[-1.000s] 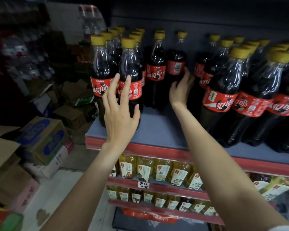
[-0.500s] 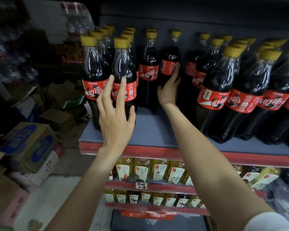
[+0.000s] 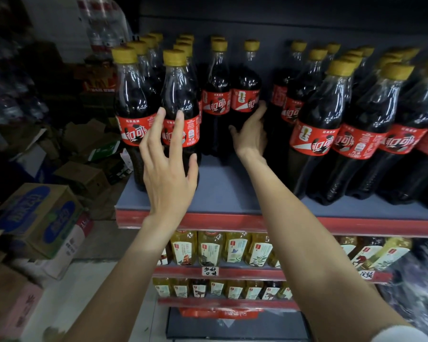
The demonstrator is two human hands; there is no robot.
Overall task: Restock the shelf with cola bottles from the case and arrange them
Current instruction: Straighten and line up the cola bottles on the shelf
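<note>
- Your left hand (image 3: 167, 169) is spread wide, fingers straight, in front of the two front cola bottles at the shelf's left end; its fingertips (image 3: 179, 117) lie over the label of the second front bottle (image 3: 179, 119). Whether they touch it, you cannot tell.
- Your right hand (image 3: 251, 134) reaches deeper, toward the back of the shelf (image 3: 223, 193), with fingers fairly straight against the lower side of the lone back bottle (image 3: 246, 95); it looks like a push or steadying touch, not a full grip.
- That bottle stands upright near the shelf's back wall, beside another in the short middle row, behind a bare strip that runs to the front edge.
- Expect full bottles: fairly heavy, stiff plastic, smooth and a little slippery on the label. Tall and narrow, they would tip if shoved high up, so take hold around the body at or below the label.
- Counts: two bottles lead the left rows, with several yellow caps behind each; about three show in the middle rows; the right block has many, too crowded to count exactly.
- Several cardboard cartons (image 3: 38, 218) sit on the floor left of the shelf; which is the cola case is unclear.
</note>
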